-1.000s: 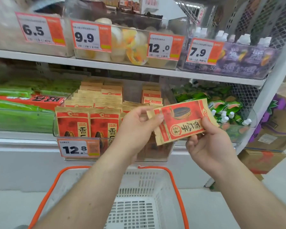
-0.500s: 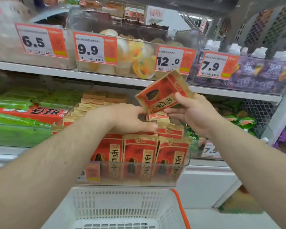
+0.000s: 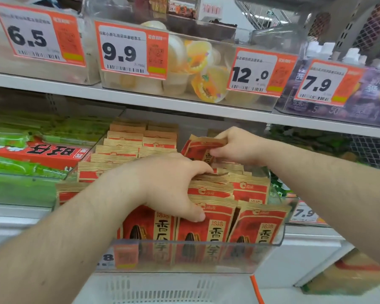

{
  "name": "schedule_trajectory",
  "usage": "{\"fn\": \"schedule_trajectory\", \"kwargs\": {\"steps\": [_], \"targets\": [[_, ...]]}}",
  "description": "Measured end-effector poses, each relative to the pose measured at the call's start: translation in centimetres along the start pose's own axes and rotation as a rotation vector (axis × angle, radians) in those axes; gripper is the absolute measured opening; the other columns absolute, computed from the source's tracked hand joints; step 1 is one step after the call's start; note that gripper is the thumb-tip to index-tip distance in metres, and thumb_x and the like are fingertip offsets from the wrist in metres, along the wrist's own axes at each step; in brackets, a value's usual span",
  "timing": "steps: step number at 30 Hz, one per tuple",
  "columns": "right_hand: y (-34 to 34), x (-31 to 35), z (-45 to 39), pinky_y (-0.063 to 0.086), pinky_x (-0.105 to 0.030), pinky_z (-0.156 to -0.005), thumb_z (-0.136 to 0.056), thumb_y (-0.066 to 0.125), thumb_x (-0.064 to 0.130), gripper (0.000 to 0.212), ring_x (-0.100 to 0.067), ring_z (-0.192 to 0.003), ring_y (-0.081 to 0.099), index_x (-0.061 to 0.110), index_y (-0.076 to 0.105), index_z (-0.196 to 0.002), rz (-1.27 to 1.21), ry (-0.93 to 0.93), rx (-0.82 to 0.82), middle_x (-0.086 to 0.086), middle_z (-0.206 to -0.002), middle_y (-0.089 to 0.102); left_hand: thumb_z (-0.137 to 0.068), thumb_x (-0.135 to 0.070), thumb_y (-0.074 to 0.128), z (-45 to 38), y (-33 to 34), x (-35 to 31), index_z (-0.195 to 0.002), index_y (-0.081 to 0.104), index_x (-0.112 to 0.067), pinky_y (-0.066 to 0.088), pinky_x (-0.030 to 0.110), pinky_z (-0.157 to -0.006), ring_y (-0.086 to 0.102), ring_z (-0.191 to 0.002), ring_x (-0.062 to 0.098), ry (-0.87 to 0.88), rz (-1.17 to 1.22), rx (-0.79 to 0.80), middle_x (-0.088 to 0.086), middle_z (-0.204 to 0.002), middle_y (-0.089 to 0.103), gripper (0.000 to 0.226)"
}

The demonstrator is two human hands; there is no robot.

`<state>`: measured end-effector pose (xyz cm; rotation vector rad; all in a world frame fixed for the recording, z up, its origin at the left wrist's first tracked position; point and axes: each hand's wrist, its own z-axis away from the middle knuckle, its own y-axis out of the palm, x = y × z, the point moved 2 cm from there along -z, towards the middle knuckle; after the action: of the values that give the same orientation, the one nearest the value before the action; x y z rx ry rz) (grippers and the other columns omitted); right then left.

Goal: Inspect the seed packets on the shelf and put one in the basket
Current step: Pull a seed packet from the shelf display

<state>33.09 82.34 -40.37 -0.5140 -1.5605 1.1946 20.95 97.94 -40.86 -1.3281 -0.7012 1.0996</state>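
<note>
Red-and-tan seed packets [image 3: 257, 224] stand in rows inside a clear plastic bin [image 3: 206, 257] on the middle shelf. My left hand [image 3: 173, 185] lies over the front rows, fingers reaching between packets and thumb pressing on a front packet [image 3: 206, 229]. My right hand [image 3: 235, 145] grips one seed packet [image 3: 198, 148] at its top edge, low over the back of the right-hand row. The white basket [image 3: 162, 288] with an orange handle [image 3: 256, 288] sits below the bin at the bottom edge.
Green and red snack packs [image 3: 31, 154] fill the bin to the left. The shelf above holds jelly cups [image 3: 202, 69] and purple packs [image 3: 375, 95] behind price tags. A cardboard box [image 3: 349, 275] lies on the floor at lower right.
My right hand has brought the held packet down from in front of the upper shelf to the back of the right row. My left hand moved forward onto the front packets.
</note>
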Motion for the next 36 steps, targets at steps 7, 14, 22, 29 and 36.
{"fn": "schedule_trajectory", "kwargs": {"steps": [7, 14, 22, 29, 36], "targets": [[0.7, 0.9, -1.0, 0.046, -0.027, -0.075, -0.091, 0.070, 0.032, 0.018, -0.011, -0.082, 0.060, 0.019, 0.075, -0.103, 0.185, -0.160, -0.277, 0.006, -0.091, 0.068, -0.075, -0.069, 0.068, -0.5, 0.0, 0.0, -0.149, 0.022, -0.049, 0.044, 0.040, -0.104, 0.042, -0.130, 0.016, -0.010, 0.011, -0.037, -0.009, -0.141, 0.045, 0.089], [0.8, 1.7, -1.0, 0.049, -0.031, -0.072, -0.097, 0.062, 0.027, 0.016, -0.019, -0.081, 0.060, 0.015, 0.072, -0.100, 0.506, -0.166, -0.247, 0.001, -0.087, 0.065, -0.078, -0.071, 0.063, 0.0, 0.3, -0.3, -0.151, 0.017, -0.048, 0.044, 0.041, -0.105, 0.042, -0.130, 0.017, -0.009, -0.023, -0.026, -0.006, -0.141, 0.045, 0.090], [2.4, 3.1, -1.1, 0.052, -0.039, -0.074, -0.104, 0.045, 0.024, 0.015, -0.027, -0.087, 0.060, 0.015, 0.058, -0.100, 0.877, -0.252, -0.108, -0.003, -0.090, 0.054, -0.079, -0.068, 0.064, 0.0, 0.2, -0.4, -0.152, 0.019, -0.044, 0.044, 0.042, -0.105, 0.042, -0.132, 0.018, 0.008, -0.015, -0.028, -0.004, -0.142, 0.046, 0.089], [2.3, 4.1, -4.0, 0.044, -0.035, -0.074, -0.103, 0.042, 0.029, 0.027, -0.029, -0.099, 0.057, 0.016, 0.058, -0.120, 0.894, -0.090, -0.161, -0.009, -0.116, 0.060, -0.078, -0.069, 0.065, 0.0, 0.2, -0.2, -0.152, 0.019, -0.046, 0.047, 0.041, -0.101, 0.046, -0.128, 0.021, -0.004, 0.014, -0.032, -0.001, -0.139, 0.046, 0.090], [2.0, 3.9, -5.4, 0.046, -0.030, -0.071, -0.094, 0.051, 0.012, 0.024, -0.031, -0.091, 0.062, 0.011, 0.064, -0.114, 0.682, -0.039, -0.258, -0.010, -0.107, 0.065, -0.079, -0.063, 0.069, 0.1, -0.1, -0.4, -0.151, 0.028, -0.040, 0.050, 0.038, -0.099, 0.050, -0.126, 0.016, 0.018, 0.040, -0.048, -0.011, -0.138, 0.052, 0.086]]}}
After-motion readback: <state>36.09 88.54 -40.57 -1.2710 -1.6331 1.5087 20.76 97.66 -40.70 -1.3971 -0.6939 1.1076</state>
